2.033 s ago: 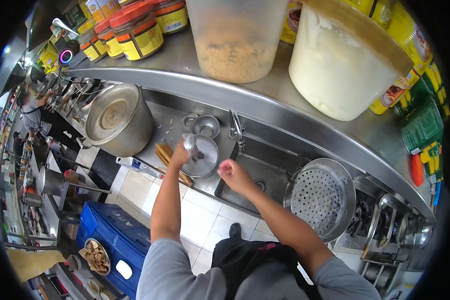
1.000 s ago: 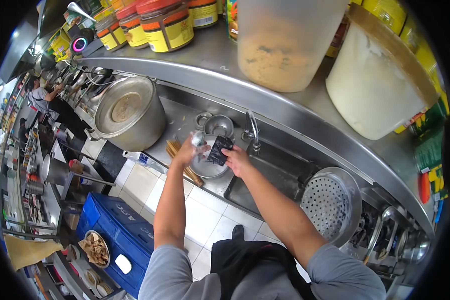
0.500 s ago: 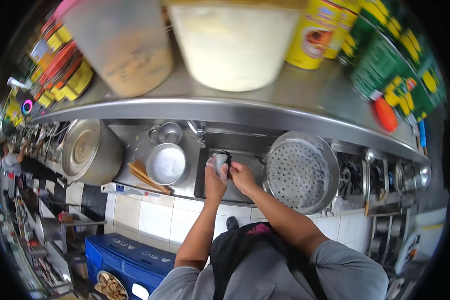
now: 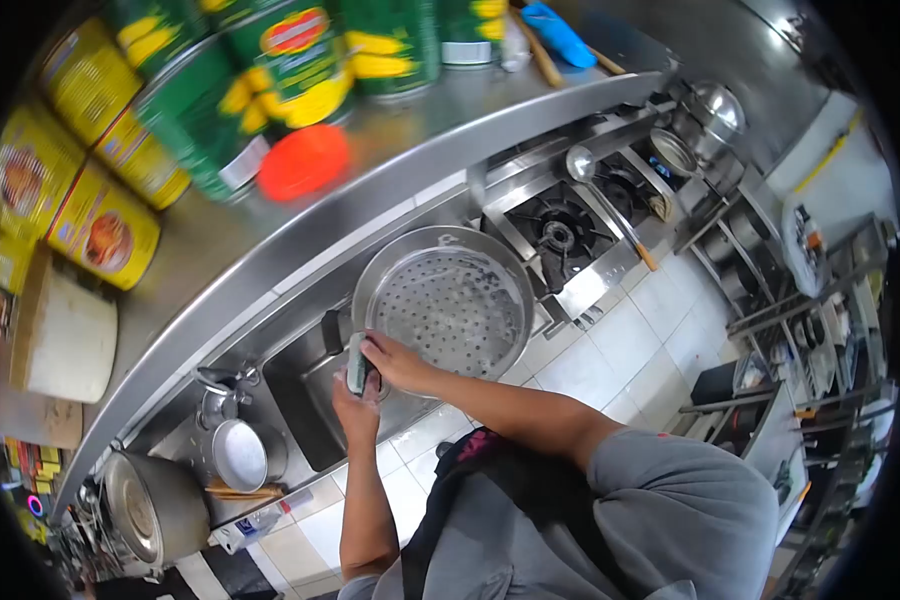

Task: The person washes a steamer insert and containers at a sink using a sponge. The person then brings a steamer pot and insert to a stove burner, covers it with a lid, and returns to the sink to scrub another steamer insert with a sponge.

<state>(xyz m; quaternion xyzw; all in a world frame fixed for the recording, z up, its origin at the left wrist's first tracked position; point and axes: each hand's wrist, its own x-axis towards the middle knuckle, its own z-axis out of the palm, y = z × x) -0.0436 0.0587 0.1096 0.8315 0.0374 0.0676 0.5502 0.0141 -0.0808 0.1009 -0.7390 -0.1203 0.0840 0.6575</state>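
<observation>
Over the right part of the sink [image 4: 305, 400], my left hand [image 4: 357, 403] is wrapped round a pale, wet sponge-like pad [image 4: 357, 365]. My right hand [image 4: 392, 362] meets it from the right, its fingers pressed on the pad's side. Something dark shows between the two hands, mostly covered by the fingers. Just beyond my hands, a large round metal pan with a perforated bottom [image 4: 450, 310] rests at the sink's right end, with whitish suds on it. The faucet [image 4: 225, 380] is left of the basin, above a small pot [image 4: 240, 455].
A lidded stockpot [image 4: 150, 505] stands at the lower left, near wooden sticks [image 4: 245, 491]. Gas burners [image 4: 558, 236] and a long ladle [image 4: 610, 205] are at the right. Cans [image 4: 290, 60] and a red lid [image 4: 304, 162] sit on the overhead shelf [image 4: 195, 265].
The view has swung right. Both hands have moved from the small pot across the sink to the perforated pan's edge. The dark object held by my right hand earlier is now mostly hidden.
</observation>
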